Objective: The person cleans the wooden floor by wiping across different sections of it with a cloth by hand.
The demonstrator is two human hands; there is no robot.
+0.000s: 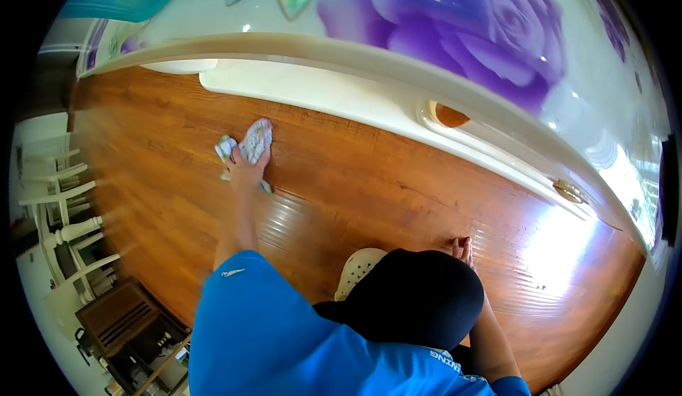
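On the wooden floor (341, 176), my left hand (246, 170) presses on a crumpled light-coloured cloth (257, 139). Its fingers are closed over the cloth, which bunches out on both sides of them. My right hand (463, 249) is beside my bent knee in black (419, 296). Only its fingertips show past the knee; they look stretched out and slightly apart, with nothing seen in them. The rest of that hand is hidden. A cream clog with holes (359, 268) shows beside the knee.
A glossy tabletop with purple roses (455, 26) overhangs the floor ahead, above a white base (284, 83). White chairs (67, 204) stand at the left. A brown open case (131, 325) sits at the lower left. Bright light reflects off the floor at the right.
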